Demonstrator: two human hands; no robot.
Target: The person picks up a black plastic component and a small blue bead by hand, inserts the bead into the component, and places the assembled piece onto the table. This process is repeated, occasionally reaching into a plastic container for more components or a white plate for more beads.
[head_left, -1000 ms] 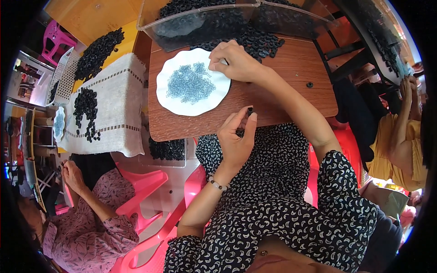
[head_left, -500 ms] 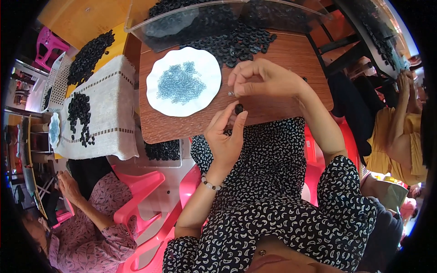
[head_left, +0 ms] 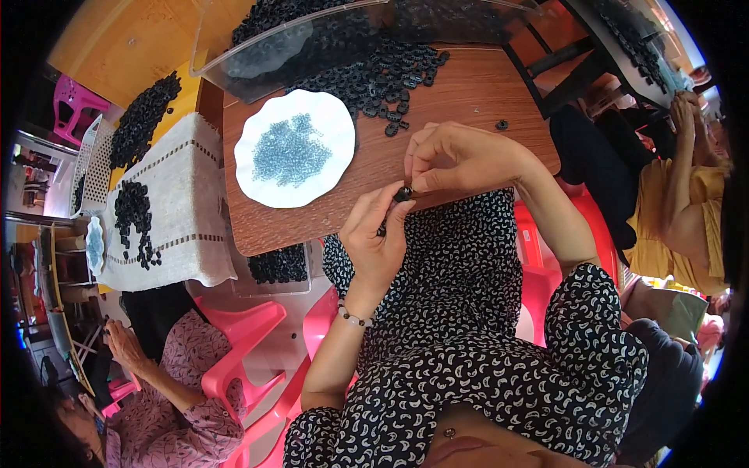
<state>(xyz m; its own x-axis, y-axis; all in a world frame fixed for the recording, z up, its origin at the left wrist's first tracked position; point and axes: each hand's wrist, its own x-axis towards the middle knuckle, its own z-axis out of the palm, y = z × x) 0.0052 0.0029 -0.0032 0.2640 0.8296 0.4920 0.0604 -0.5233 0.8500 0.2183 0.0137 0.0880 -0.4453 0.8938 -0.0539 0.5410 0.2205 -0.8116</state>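
Just off the near edge of the brown table, my left hand pinches a small round black plastic piece between thumb and fingers. My right hand is closed, its thumb and fingertips meeting at that black piece. A tiny clear piece showed in those fingertips a moment earlier; now the fingers mostly hide it. Left of my hands lies a white wavy-rimmed plate with a heap of tiny clear pieces on it. Beyond, loose black plastic pieces are spread over the tabletop.
A clear plastic bin of black pieces stands at the far edge. One stray black piece lies to the right. On the left, a cloth-covered surface bears more black pieces beside a seated co-worker. Another person in yellow sits right.
My right hand has come down to my left hand, and its fingertips now meet the black piece. The view has shifted slightly, showing a stray black piece on the right.
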